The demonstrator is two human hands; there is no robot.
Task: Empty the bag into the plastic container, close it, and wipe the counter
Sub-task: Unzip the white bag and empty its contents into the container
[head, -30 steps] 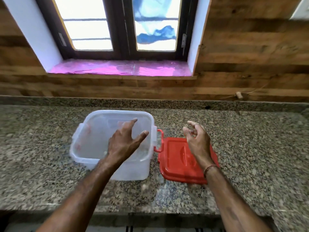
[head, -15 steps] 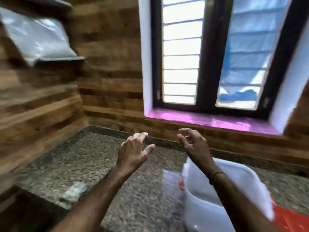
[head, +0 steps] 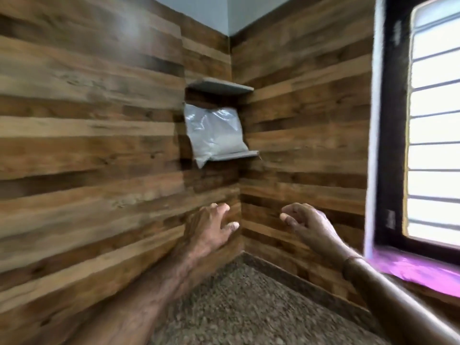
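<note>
A clear plastic bag [head: 214, 131] of white powder stands on a small grey corner shelf [head: 239, 154], one corner hanging over the shelf's left end. Both hands are raised below it, well apart from the bag. My left hand [head: 211, 226] is empty with its fingers spread. My right hand [head: 307, 225] is empty too, fingers loosely curled and apart. The plastic container and its red lid are out of view.
A second grey shelf [head: 221, 85] sits just above the bag. Wood-panelled walls [head: 87, 145] meet in the corner. The granite counter [head: 236, 307] runs below. A barred window [head: 433, 135] with a pink sill [head: 418, 267] is at the right.
The view has swung left and up from the container and red lid to the wall corner with the shelved bag. Both hands stayed raised and empty.
</note>
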